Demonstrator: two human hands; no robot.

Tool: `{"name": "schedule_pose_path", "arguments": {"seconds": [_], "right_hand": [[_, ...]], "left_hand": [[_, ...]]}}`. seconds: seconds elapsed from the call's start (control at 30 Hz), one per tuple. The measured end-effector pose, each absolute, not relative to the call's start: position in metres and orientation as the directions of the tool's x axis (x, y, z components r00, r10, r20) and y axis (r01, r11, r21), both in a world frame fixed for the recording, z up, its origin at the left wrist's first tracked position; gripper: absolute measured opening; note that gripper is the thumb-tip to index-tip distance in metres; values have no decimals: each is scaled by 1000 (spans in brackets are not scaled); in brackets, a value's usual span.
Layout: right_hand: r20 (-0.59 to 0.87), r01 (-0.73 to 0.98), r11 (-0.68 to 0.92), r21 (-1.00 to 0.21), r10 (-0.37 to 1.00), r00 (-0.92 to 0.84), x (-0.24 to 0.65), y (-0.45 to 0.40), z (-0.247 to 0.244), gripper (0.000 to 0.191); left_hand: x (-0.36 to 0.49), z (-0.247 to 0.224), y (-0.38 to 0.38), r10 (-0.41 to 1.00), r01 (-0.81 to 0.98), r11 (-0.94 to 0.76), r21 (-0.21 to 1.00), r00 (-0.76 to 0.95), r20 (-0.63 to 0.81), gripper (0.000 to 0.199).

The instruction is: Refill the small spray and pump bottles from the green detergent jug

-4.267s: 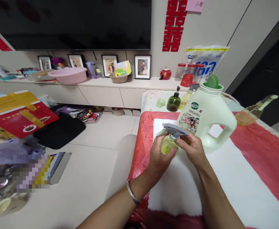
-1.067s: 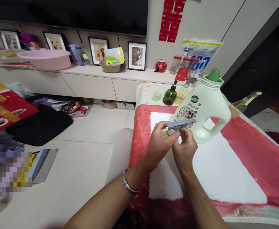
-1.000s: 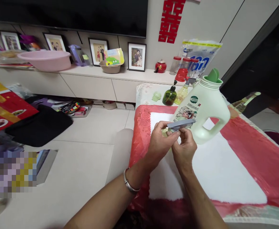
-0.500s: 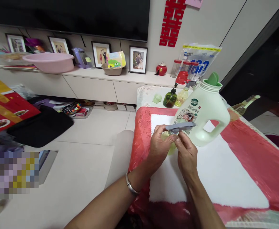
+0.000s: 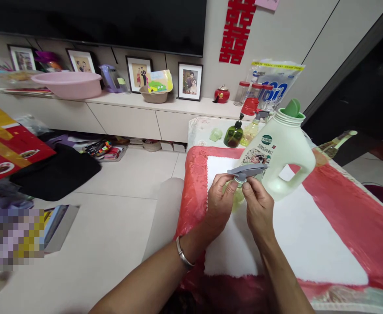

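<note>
My left hand [image 5: 220, 201] is closed round the upper part of a small clear bottle [image 5: 238, 200] with yellow-green tint, standing over the white cloth. A grey spray head [image 5: 248, 169] sits at the bottle's neck, its long top lying nearly level. With thumb and fingers, my right hand [image 5: 259, 206] pinches the collar below the head. My thumbs nearly meet there, and my hands hide much of the bottle. Just behind, a large pale green detergent jug [image 5: 291, 146] stands with a green cap [image 5: 292, 108] tilted in its mouth.
The white cloth [image 5: 296, 244] lies over a red plastic sheet [image 5: 351, 209] on the table. Behind are a dark green pump bottle [image 5: 234, 134], another spray bottle [image 5: 251, 131] and a light green lump [image 5: 215, 134]. An amber-coloured bottle [image 5: 333, 146] lies tilted right of the jug.
My right hand has shifted slightly right and down, and my thumbs have parted a little. The grey head has turned slightly, with more of its collar showing.
</note>
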State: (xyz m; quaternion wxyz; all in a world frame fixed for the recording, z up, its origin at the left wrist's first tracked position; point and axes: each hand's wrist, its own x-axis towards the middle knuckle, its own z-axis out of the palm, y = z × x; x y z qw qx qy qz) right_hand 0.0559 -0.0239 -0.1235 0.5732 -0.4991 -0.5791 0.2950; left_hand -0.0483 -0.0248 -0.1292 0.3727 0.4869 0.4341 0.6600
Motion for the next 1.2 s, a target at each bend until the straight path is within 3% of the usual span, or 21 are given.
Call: {"name": "schedule_pose_path", "arguments": {"seconds": [0.5, 0.83, 1.03, 1.2], "right_hand": [[367, 257, 328, -909, 923, 119, 56, -25, -122, 41], [403, 276, 334, -901, 878, 256, 40, -31, -135, 46], [442, 393, 326, -860, 860, 253, 37, -36, -142, 48], [526, 559, 376, -739, 840, 132, 44, -40, -139, 45]], "left_hand": [[-49, -126, -28, 954, -215, -256, 942, -211, 211, 24], [-52, -128, -28, 935, -113, -321, 940, -194, 296, 24], [-53, -127, -25, 954, -167, -277, 946, -167, 250, 17], [-52, -123, -26, 956, -168, -260, 951, -185, 229, 13]]}}
